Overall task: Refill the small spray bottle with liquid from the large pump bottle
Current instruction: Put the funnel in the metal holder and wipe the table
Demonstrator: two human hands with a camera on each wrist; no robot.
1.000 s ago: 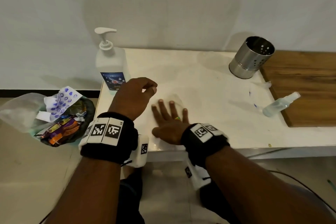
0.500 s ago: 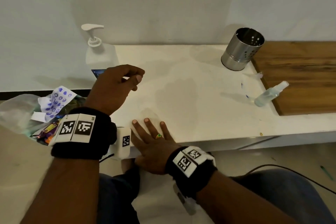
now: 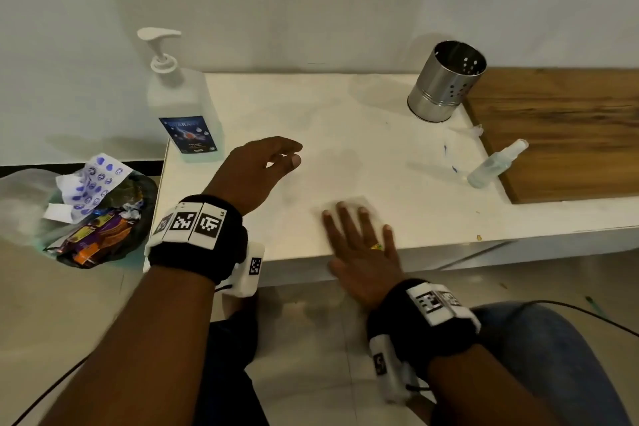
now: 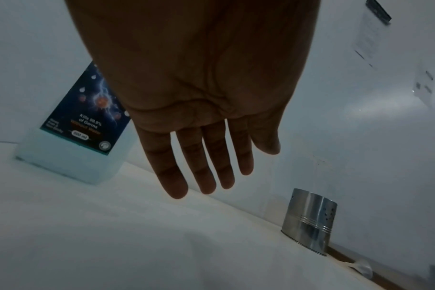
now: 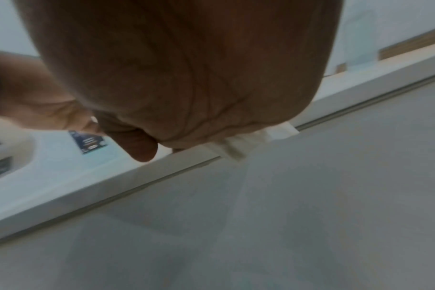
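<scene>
His right hand (image 3: 359,252) presses a white tissue (image 3: 349,204) flat-fingered at the surface's (image 3: 345,121) front edge; the left hand (image 3: 252,173) hovers empty, relaxed.

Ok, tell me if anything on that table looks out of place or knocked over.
The small spray bottle lies on its side at the wooden board's edge. The right hand presses a white tissue flat near the table's front edge. The pump bottle stands upright.

A home corner: low white table (image 3: 345,135), tiled floor (image 3: 69,304), full wastebasket (image 3: 103,228).
</scene>
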